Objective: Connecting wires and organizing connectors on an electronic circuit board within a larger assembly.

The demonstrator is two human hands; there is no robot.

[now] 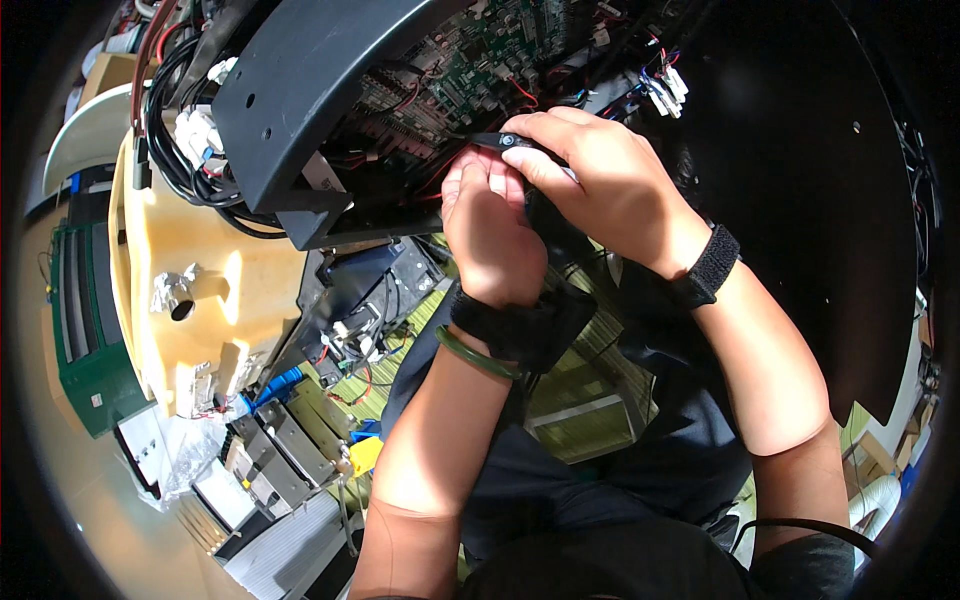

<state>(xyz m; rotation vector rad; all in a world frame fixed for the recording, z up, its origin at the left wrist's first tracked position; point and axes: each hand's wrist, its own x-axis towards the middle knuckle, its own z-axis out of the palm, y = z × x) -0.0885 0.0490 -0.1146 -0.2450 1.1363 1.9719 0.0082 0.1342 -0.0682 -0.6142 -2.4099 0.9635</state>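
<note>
My right hand (610,175) grips a slim black hand tool (508,141) between thumb and fingers. The tool's narrow end points left, close to the edge of a green circuit board (470,75); its exact kind is not plain. Right beside it, my left hand (493,225) is turned palm up with its fingers bent together under the tool. Whatever the left fingertips pinch, if anything, is hidden. Thin red wires (432,183) run just left of those fingers. The board sits inside a black metal housing (325,85).
A bundle of black cables (170,120) hangs left of the housing, by a yellowish moulded panel (225,290). Loose white connectors (665,92) dangle right of the board. A large black panel (800,200) stands at the right. Metal parts (285,445) lie lower left.
</note>
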